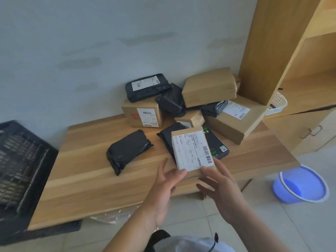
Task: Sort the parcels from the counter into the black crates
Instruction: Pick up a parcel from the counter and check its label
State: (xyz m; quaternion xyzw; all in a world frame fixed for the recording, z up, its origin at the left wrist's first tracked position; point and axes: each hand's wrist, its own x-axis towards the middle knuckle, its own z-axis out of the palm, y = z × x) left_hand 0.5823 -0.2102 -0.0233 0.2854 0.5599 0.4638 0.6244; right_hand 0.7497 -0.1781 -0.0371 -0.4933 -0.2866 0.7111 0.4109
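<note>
Hands meet under a small flat brown cardboard parcel with a white shipping label (192, 150), raised just above the light wooden counter (87, 171). The left hand (163, 190) props its near edge with loosely spread fingers; the right hand (221, 188) pinches the corner at 5 o'clock. At 9 o'clock stands a black slatted plastic crate (21, 160). A black poly-bag parcel (127, 151) lies flat on the counter.
</note>
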